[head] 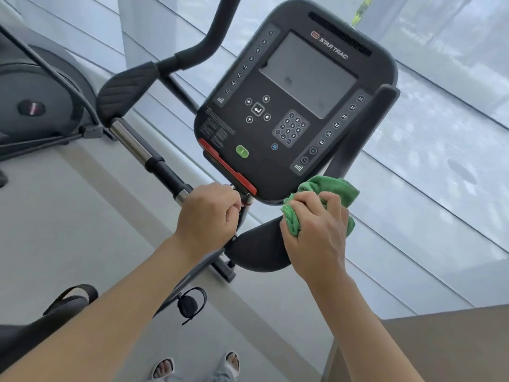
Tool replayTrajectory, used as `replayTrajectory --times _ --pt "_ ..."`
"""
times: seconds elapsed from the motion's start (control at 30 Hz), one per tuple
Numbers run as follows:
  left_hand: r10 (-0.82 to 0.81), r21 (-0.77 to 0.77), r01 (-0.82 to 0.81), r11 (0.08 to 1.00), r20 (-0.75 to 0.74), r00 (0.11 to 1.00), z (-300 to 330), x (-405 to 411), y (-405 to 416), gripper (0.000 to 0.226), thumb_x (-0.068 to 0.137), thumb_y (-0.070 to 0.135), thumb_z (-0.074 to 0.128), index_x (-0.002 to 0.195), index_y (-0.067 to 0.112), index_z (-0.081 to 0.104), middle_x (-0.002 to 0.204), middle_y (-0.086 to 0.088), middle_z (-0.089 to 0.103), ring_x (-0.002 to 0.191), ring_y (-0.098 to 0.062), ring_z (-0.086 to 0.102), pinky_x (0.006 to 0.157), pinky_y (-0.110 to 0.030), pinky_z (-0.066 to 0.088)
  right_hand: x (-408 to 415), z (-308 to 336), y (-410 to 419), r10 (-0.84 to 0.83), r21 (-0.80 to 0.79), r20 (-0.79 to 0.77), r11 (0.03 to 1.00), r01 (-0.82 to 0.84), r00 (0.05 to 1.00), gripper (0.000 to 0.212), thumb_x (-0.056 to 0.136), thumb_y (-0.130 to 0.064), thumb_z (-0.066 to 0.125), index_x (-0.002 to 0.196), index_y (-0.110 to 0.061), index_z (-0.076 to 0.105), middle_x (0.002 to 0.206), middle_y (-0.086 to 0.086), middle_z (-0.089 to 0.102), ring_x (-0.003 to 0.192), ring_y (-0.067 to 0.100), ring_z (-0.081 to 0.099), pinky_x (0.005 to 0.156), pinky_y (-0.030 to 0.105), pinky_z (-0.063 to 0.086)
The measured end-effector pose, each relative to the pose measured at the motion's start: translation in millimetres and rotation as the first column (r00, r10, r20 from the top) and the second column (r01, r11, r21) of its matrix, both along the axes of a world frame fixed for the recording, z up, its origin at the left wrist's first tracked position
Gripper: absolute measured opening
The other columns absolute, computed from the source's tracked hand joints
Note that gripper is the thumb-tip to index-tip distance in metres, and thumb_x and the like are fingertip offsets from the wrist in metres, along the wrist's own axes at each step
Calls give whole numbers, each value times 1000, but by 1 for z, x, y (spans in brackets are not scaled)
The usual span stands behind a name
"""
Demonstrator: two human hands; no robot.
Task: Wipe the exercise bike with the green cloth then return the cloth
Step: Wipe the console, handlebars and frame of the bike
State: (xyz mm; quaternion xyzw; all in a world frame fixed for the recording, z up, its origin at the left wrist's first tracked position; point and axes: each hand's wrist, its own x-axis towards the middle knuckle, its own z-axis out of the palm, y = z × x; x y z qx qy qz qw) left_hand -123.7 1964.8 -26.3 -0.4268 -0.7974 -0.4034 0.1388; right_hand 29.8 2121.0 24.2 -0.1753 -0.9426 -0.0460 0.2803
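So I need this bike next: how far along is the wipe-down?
Mid-job. Nothing can be confirmed as finished. In hand: the right hand presses the bunched green cloth against the console at its lower right corner, while the left hand grips the handlebar beside the console. Still left: the rest of the wiping, however much remains, and returning the cloth.

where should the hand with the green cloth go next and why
Probably up onto the console face. The right hand has the green cloth bunched at the console's lower right corner, just below the keypad column, so a short sweep up across the buttons and screen seems the natural stroke. The left hand grips the handlebar by the red strip, steadying the bike.
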Motion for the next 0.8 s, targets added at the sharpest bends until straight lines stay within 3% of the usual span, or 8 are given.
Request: replayTrajectory --times 0.1,0.17,0.23,0.3,0.4,0.53,0.67,0.8 --pt "30 1 -30 1000 -19 999 -7 9 -7 22 88 7 46 75 11 64 71 -2 61 69 -25 52 75 -45 46 3 -4 -6 -13 16 -29 1000 13 1000 21 95 -30 63 103 -16 77 114 -8 68 112 29 49 92 41 38" --pt "-7 17 8 1000 -42 999 -18 16 -17 21 92 8 50 77 14 64 76 1 63 77 -23 55 93 -44 45 4 -6 -10 -20 17 -39 1000 20 999 21 95 -30 62 104 -17 76 114 -9 67 112 29 50 92 42 38" --pt "-47 6 47 999 -64 997 -30 21 -27 20 98 16 51 87 16 69 91 4 67 96 -21 59 113 -46 38 6 -8 -15 -21 16 -43 1000 22 999 23 95 -30 62 106 -17 76 114 -8 66 113 29 50 92 42 39" --pt "-71 -18 70 997 -49 996 -36 26 -33 21 101 22 52 103 18 73 109 4 69 117 -21 59 121 -51 31 9 -11 -18 -20 16 -41 1000 21 999 26 95 -31 61 110 -16 76 115 -7 67 114 30 51 92 42 40" --pt "-80 -33 80 996 2 997 -37 36 -38 27 102 23 50 117 17 72 124 3 68 134 -24 54 124 -54 28 14 -13 -22 -7 10 -44 1000 7 999 29 95 -31 61 114 -15 76 117 -5 66 115 30 50 92 43 40" --pt "-29 -37 33 999 99 995 -28 50 -39 30 102 19 48 121 18 71 132 2 66 144 -23 46 126 -56 23 21 -16 -27 28 -4 -52 1000 -28 998 31 96 -32 59 116 -16 75 117 -5 66 115 30 51 92 42 39" --pt "6 19 -11 1000 240 971 -17 71 -33 26 97 23 55 113 17 75 121 7 70 141 -20 48 123 -57 26 35 -21 -29 104 -36 -46 994 -106 993 31 93 -32 59 115 -17 75 118 -7 65 115 29 51 93 41 40" --pt "56 18 -63 998 251 966 -13 80 -31 28 96 21 63 118 11 78 122 2 72 138 -20 51 119 -58 36 51 -20 -24 193 -92 -18 977 -194 981 34 91 -33 60 117 -18 77 119 -6 67 116 30 52 95 42 42"
